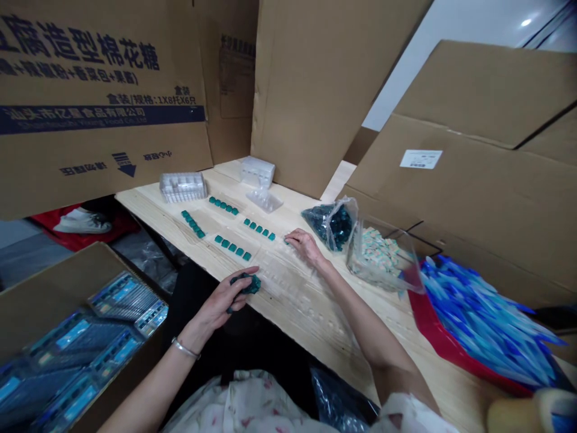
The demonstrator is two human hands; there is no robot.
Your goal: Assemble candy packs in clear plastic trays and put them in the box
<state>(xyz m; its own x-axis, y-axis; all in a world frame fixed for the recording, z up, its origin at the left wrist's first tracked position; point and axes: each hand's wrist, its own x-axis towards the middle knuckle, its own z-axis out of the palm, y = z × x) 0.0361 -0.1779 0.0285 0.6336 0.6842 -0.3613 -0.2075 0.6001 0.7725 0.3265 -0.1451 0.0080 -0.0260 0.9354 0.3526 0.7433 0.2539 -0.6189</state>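
Note:
My left hand (225, 299) is closed around a clump of small teal pieces (252, 284) at the near edge of the table. My right hand (303, 243) pinches one small teal piece (286, 242) just above the tabletop, beyond the left hand. To the left of it, several transparent plastic trays lie flat, each with a row of teal pieces (259, 229) in it. More transparent trays (293, 285) lie between my two hands and under the right forearm. Beyond the right hand sits a plastic bag of dark teal pieces (331, 221).
Stacked transparent trays (183, 187) stand at the back of the wooden table (360, 328). To the right are a transparent container of pale pieces (377, 251) and a red tray (435, 334) heaped with blue, feather-shaped pieces. A carton (130, 355) of packaged items is at lower left.

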